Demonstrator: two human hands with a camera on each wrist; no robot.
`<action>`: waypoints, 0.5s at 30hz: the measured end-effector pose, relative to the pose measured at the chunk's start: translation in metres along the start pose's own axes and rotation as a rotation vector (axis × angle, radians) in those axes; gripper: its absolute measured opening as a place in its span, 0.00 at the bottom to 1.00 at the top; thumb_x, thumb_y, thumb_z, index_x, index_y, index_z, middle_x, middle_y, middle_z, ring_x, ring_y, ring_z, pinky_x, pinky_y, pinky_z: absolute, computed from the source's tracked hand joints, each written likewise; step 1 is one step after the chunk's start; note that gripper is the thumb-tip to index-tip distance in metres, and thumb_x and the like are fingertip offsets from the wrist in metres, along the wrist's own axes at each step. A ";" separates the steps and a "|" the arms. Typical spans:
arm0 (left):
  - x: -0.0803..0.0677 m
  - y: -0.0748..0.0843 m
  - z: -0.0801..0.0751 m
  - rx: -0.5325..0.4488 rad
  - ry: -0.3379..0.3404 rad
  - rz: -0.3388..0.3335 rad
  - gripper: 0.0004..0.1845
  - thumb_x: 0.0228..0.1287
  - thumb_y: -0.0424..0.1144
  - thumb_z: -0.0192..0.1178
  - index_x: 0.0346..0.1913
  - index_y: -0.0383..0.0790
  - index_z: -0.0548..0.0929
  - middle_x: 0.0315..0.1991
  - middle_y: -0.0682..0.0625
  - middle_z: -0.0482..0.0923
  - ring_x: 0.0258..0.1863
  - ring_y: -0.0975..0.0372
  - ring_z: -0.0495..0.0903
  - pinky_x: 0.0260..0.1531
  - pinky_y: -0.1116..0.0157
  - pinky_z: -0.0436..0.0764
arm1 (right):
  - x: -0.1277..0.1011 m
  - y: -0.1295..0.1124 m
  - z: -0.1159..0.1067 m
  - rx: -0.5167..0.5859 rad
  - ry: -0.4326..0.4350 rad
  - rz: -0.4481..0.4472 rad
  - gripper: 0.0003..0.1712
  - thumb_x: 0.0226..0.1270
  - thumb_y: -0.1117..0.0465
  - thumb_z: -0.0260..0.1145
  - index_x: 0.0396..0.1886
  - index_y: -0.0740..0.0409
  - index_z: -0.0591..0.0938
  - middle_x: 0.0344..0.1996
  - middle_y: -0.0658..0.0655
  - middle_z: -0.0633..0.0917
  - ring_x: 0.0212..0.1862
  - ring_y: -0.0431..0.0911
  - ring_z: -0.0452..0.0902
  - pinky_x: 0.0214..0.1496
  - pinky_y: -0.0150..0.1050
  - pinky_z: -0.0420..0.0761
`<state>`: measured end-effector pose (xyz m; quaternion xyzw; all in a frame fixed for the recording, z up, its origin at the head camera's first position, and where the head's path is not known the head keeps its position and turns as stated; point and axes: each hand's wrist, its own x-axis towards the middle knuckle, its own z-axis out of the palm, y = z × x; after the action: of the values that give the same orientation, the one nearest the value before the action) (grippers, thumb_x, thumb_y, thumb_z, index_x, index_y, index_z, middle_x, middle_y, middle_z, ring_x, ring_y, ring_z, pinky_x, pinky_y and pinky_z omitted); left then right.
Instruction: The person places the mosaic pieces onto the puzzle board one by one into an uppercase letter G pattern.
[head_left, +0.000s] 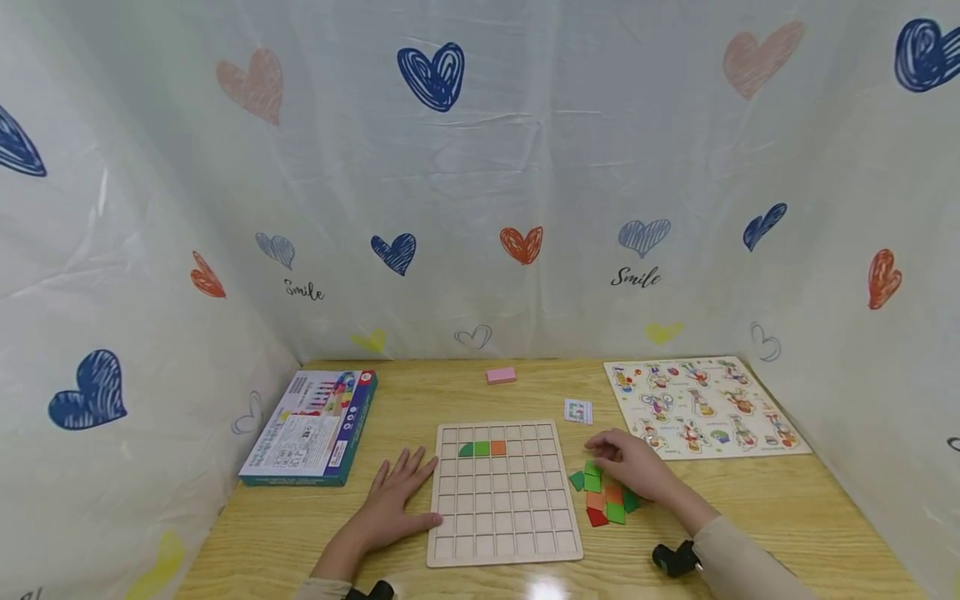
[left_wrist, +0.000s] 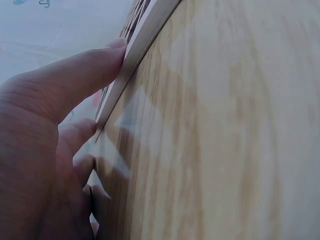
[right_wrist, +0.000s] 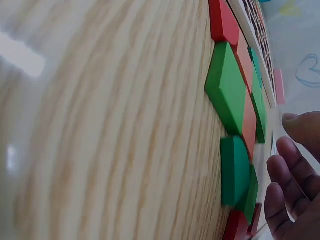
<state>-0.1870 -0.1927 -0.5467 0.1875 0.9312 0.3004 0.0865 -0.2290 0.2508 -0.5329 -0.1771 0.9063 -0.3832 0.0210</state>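
Observation:
A wooden grid board [head_left: 506, 552] lies flat on the table. Three tiles sit in a row near its top: a dark green rounded tile [head_left: 466, 450], a light green square [head_left: 482, 448] and an orange square [head_left: 498, 448]. My left hand [head_left: 390, 507] rests beside the board, its thumb and a fingertip touching the left edge. My right hand [head_left: 633, 465] hovers over the loose tiles at the board's right, fingers loosely bent and nothing between them. In the right wrist view a red tile [right_wrist: 224, 21], green tile [right_wrist: 227, 87] and dark green rounded tile [right_wrist: 234, 170] lie below its fingers.
A small pattern card [head_left: 578, 411] lies beyond the board's upper right corner. Farther back is a pink block [head_left: 501, 376]. A boxed set [head_left: 309, 429] stands at left, and a picture puzzle board [head_left: 705, 407] at right. A heart-printed curtain [head_left: 480, 167] encloses the table.

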 end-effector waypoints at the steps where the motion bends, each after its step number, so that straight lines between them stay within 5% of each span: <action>1: 0.000 0.000 0.000 -0.001 0.002 0.002 0.49 0.60 0.64 0.67 0.79 0.47 0.63 0.81 0.42 0.50 0.80 0.42 0.41 0.75 0.40 0.33 | -0.002 0.001 -0.002 -0.009 -0.001 0.007 0.12 0.71 0.62 0.68 0.52 0.54 0.85 0.43 0.47 0.84 0.41 0.38 0.78 0.42 0.34 0.81; 15: 0.000 0.001 0.000 -0.006 0.001 -0.005 0.49 0.60 0.64 0.67 0.80 0.48 0.63 0.81 0.43 0.49 0.81 0.43 0.40 0.75 0.40 0.32 | -0.015 -0.001 0.005 0.023 -0.057 -0.001 0.12 0.71 0.58 0.69 0.53 0.52 0.86 0.43 0.47 0.81 0.42 0.37 0.76 0.43 0.33 0.80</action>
<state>-0.1866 -0.1919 -0.5459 0.1846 0.9309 0.3029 0.0873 -0.2135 0.2516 -0.5376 -0.1880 0.9007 -0.3885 0.0489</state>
